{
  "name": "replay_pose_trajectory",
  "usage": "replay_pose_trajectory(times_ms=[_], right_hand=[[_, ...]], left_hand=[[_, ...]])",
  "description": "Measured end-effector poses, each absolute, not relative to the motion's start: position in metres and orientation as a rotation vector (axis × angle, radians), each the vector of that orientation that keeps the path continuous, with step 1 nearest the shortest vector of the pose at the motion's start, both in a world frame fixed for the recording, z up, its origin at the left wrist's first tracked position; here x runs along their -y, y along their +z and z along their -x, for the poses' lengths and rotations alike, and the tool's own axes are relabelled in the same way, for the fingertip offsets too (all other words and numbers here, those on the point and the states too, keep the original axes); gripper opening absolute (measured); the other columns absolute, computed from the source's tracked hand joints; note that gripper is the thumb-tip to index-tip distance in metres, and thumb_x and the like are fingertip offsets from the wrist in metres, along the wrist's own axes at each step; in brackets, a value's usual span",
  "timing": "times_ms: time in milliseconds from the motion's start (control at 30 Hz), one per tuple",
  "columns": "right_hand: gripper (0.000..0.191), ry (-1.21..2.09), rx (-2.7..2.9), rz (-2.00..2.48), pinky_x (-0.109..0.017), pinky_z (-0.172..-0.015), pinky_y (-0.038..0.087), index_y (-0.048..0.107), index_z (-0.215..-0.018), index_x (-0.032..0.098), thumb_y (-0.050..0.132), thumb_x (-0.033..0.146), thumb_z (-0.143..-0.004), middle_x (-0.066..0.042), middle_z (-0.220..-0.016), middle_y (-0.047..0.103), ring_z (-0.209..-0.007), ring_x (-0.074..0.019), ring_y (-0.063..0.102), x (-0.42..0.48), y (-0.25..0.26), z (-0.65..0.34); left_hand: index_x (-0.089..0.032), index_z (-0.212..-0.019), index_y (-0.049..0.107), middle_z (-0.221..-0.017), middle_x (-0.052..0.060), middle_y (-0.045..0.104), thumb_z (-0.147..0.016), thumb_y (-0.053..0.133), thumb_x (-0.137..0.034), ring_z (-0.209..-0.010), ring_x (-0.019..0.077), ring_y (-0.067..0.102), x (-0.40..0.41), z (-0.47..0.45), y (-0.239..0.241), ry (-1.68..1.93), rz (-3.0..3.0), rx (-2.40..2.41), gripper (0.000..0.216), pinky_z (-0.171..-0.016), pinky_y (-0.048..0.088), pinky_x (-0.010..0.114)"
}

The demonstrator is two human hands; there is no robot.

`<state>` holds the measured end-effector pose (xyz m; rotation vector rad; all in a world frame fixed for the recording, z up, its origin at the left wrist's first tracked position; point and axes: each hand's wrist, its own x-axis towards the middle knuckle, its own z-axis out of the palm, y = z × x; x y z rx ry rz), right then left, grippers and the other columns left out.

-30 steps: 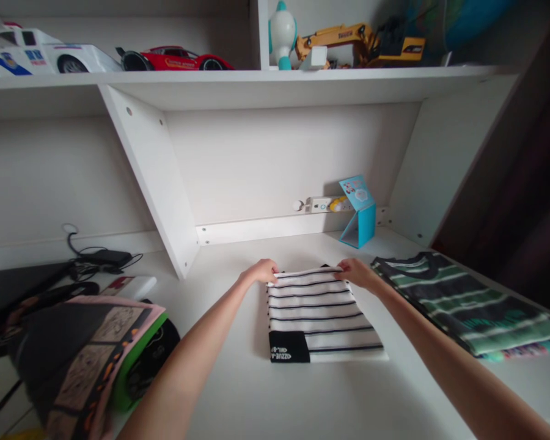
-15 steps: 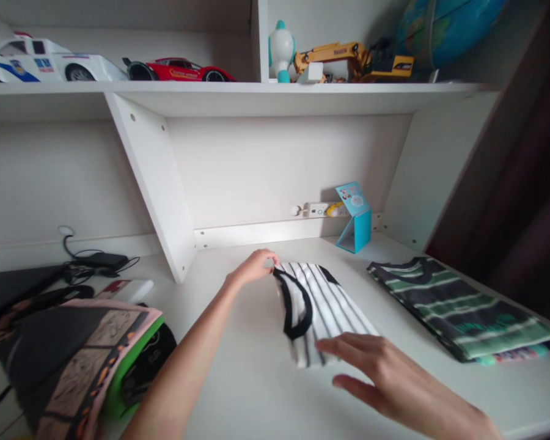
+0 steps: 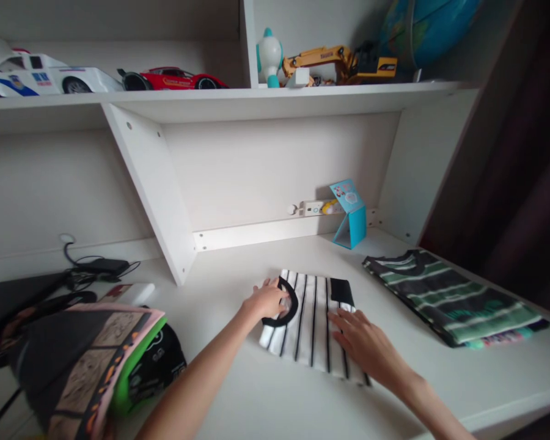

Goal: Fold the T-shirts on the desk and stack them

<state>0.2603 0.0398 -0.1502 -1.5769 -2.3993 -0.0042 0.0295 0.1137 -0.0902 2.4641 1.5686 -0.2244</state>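
A folded white T-shirt with black stripes (image 3: 305, 330), a black neckband and a black patch lies on the white desktop. My left hand (image 3: 266, 300) rests over its neckline, fingers apart and touching the collar. Flat on the shirt's right part, just below the black patch, lies my right hand (image 3: 360, 336) with its fingers stretched out. To the right is a folded green and dark grey striped T-shirt (image 3: 449, 296), with some brightly coloured cloth showing under its front edge.
Folded clothes (image 3: 91, 360) are piled at the left, near a black adapter with cables (image 3: 103, 266). A blue desk calendar (image 3: 356, 226) stands at the back beside a power strip (image 3: 312, 208). The shelf above (image 3: 238, 98) carries toy vehicles and a globe (image 3: 428, 27).
My left hand has moved from the collar's far corner onto the neckline. My right hand has come down onto the shirt. The striped shirt has turned and shifted slightly, now lying flatter.
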Motion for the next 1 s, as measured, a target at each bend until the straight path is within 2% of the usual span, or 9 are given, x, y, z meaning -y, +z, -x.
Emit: replay_pose_trajectory(times_ms=[67,167,267,367,467,633,733,900,1000], right_hand=[[0.031,-0.022,2.382,1.566,-0.033,-0.068,0.051,0.059,-0.111,0.020,0.043,0.027,-0.086,-0.011,-0.104,0.061,-0.090,-0.0246,0.059,-0.022,-0.145,-0.246],[0.028,0.139,2.339,1.495,-0.027,-0.064,0.049,0.060,-0.105,0.023,0.037,0.030,-0.090,-0.006,-0.094,0.061,-0.077,-0.0172,0.060,-0.017,-0.136,-0.243],[0.034,0.014,2.225,1.649,-0.032,-0.074,0.048,0.055,-0.114,0.018,0.035,0.032,-0.091,-0.011,-0.106,0.058,-0.094,-0.0226,0.057,-0.038,-0.137,-0.260],[0.035,-0.065,2.246,1.759,-0.035,-0.079,0.045,0.054,-0.118,0.015,0.036,0.027,-0.090,-0.013,-0.108,0.057,-0.098,-0.0253,0.054,-0.064,-0.148,-0.277],[0.035,-0.033,2.303,1.760,-0.035,-0.078,0.045,0.054,-0.118,0.016,0.034,0.022,-0.090,-0.013,-0.101,0.058,-0.094,-0.0249,0.053,-0.074,-0.160,-0.279],[0.036,0.042,2.256,1.848,-0.033,-0.070,0.044,0.049,-0.121,0.017,0.034,0.029,-0.090,-0.014,-0.104,0.056,-0.093,-0.0257,0.054,-0.073,-0.160,-0.276],[0.034,0.140,2.204,1.897,-0.031,-0.068,0.043,0.053,-0.111,0.014,0.040,0.034,-0.088,-0.014,-0.100,0.059,-0.088,-0.0241,0.058,-0.076,-0.155,-0.280],[0.024,0.322,2.155,1.895,-0.027,-0.066,0.039,0.057,-0.092,0.015,0.051,0.035,-0.080,-0.009,-0.086,0.063,-0.081,-0.0212,0.059,-0.089,-0.148,-0.281],[0.015,0.392,2.159,1.859,-0.024,-0.063,0.036,0.055,-0.080,0.017,0.050,0.031,-0.078,-0.007,-0.081,0.063,-0.075,-0.0185,0.058,-0.093,-0.141,-0.278]], left_hand=[[-0.032,-0.125,0.046,-0.144,0.009,0.024,-0.084,0.047,-0.027,-0.130,0.0336,0.022,-0.119,-0.028,-0.100,-0.060,-2.532,-1.665,0.042,-0.095,0.030,0.055],[-0.028,-0.128,0.043,-0.133,0.011,0.042,-0.088,0.037,-0.029,-0.120,0.0274,0.041,-0.123,-0.022,-0.104,0.179,-2.546,-1.773,0.040,-0.092,0.038,0.044],[-0.023,-0.116,0.053,-0.109,0.010,0.059,-0.090,0.032,-0.035,-0.101,0.0236,0.055,-0.118,-0.008,-0.096,0.179,-2.393,-1.827,0.036,-0.082,0.044,0.034],[-0.023,-0.098,0.063,-0.096,0.008,0.063,-0.085,0.040,-0.028,-0.092,0.0238,0.058,-0.111,0.007,-0.093,0.080,-2.344,-1.820,0.026,-0.077,0.045,0.032],[-0.023,-0.094,0.065,-0.099,0.010,0.059,-0.084,0.038,-0.021,-0.096,0.0255,0.055,-0.106,0.015,-0.103,0.105,-2.323,-1.848,0.028,-0.075,0.045,0.033],[-0.015,-0.130,0.039,-0.113,0.018,0.051,-0.087,0.037,-0.028,-0.105,0.0310,0.049,-0.094,0.009,-0.117,0.239,-2.191,-2.104,0.045,-0.079,0.043,0.037],[-0.006,-0.131,0.032,-0.109,0.020,0.056,-0.085,0.042,-0.030,-0.101,0.0292,0.053,-0.077,0.004,-0.116,0.188,-2.115,-2.079,0.053,-0.082,0.041,0.034],[-0.009,-0.139,0.015,-0.112,0.016,0.056,-0.080,0.049,-0.029,-0.109,0.0259,0.049,-0.052,-0.001,-0.113,0.366,-2.057,-1.877,0.071,-0.086,0.039,0.029],[-0.010,-0.139,0.017,-0.115,0.016,0.053,-0.077,0.052,-0.027,-0.105,0.0246,0.051,-0.043,-0.002,-0.109,0.477,-1.889,-1.806,0.073,-0.088,0.039,0.031]])
